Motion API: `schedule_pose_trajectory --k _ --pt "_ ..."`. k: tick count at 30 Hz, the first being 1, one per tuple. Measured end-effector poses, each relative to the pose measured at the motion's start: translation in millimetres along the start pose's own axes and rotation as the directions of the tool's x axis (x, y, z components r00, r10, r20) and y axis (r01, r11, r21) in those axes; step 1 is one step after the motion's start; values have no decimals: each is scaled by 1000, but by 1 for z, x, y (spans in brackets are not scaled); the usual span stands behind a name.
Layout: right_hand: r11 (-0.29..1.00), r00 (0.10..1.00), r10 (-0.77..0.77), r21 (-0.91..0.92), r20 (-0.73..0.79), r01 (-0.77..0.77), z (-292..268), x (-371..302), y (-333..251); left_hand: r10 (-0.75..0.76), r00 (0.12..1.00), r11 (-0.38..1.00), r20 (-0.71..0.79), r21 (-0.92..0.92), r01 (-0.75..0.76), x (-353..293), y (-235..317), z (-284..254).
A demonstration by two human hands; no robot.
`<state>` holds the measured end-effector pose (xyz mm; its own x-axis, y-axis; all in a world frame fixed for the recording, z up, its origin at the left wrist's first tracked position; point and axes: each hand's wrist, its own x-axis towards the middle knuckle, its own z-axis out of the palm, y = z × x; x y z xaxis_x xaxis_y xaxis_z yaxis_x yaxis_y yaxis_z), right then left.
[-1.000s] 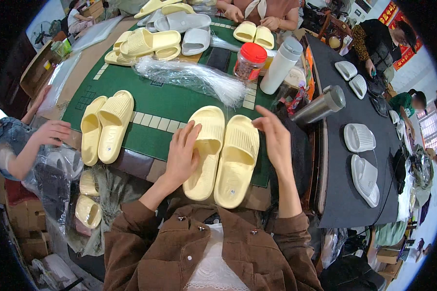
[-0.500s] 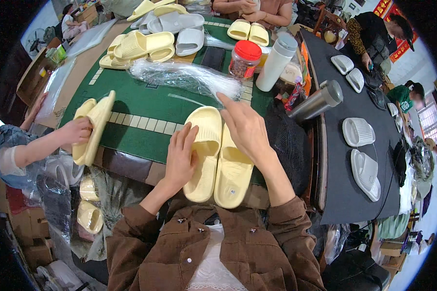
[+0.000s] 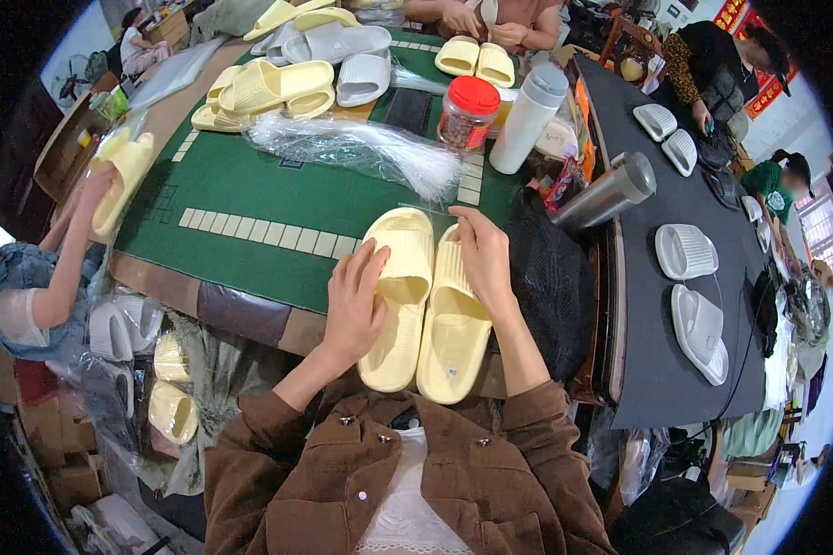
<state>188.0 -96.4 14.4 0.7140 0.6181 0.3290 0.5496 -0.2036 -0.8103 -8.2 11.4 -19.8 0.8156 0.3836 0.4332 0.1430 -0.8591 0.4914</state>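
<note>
A pair of pale yellow slide slippers lies side by side before me at the table's near edge, toes pointing away. My left hand (image 3: pixel 356 301) grips the left slipper (image 3: pixel 400 242) by the outer side of its ribbed strap. Beside the toe of the right slipper (image 3: pixel 453 351), my right hand (image 3: pixel 484 262) is closed in a pinch on a thin clear plastic strip (image 3: pixel 423 207), which runs left above the toes. Beyond them, a bundle of similar thin plastic strips (image 3: pixel 370 153) lies loosely in clear wrap on the green mat (image 3: pixel 250 176).
Yellow and grey slippers (image 3: pixel 278 85) are piled at the far left. A red-lidded jar (image 3: pixel 467 111), a white bottle (image 3: pixel 529 118) and a steel flask (image 3: pixel 606 191) stand on the right. A co-worker's hand (image 3: pixel 97 190) holds a yellow slipper (image 3: pixel 123 180) at left. Another person works opposite.
My right hand has drawn back from the bundle to the right slipper's toe, bringing a strip nearer. My left hand stays on the left slipper. The left co-worker's slippers moved farther left and away.
</note>
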Motion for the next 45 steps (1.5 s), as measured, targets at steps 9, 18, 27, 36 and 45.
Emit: schedule_pose_trajectory --k 9,18,27,36,45 --pt "917 935 -334 -270 -121 293 2 -4 4 71 993 994 -91 -72 -78 23 -6 -19" --pt "842 867 -498 -258 -36 473 3 -9 -9 60 994 921 -86 -381 -88 78 28 3" --pt "897 903 -428 -137 -33 420 0 -11 -13 -3 988 916 -155 -397 -59 80 22 15" --pt "829 870 -488 -271 76 489 -29 -17 -15 -19 965 900 -262 -426 -98 58 11 -17" --pt "724 869 -484 -508 108 466 -68 -38 -27 187 934 921 -305 -277 -274 30 25 -66"
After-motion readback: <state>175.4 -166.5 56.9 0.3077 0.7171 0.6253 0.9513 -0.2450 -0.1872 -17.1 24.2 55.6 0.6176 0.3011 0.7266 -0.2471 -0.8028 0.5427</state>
